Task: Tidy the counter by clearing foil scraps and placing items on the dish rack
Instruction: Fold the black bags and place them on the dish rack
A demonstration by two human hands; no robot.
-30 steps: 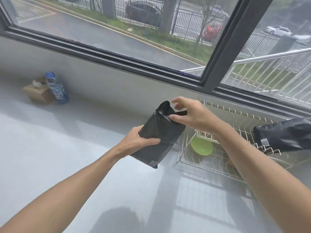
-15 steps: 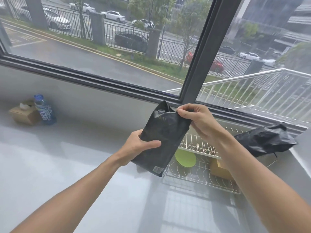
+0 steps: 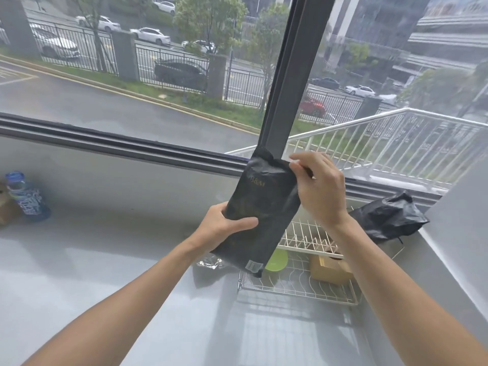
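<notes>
I hold a black pouch upright above the grey counter. My left hand grips its lower left side. My right hand pinches its top right corner. Behind and below the pouch stands a white wire dish rack with a green plate and a brown cardboard box in it. A crumpled foil scrap lies on the counter just left of the rack, partly hidden by the pouch.
A second black bag rests at the rack's far right end by the window sill. At the far left stand a blue-labelled water bottle and a brown box. A grey wall closes the right side.
The pouch has been lifted higher and turned more upright. My right hand moved from its opening to the top right corner. The view tilted up, and the foil scrap came into sight.
</notes>
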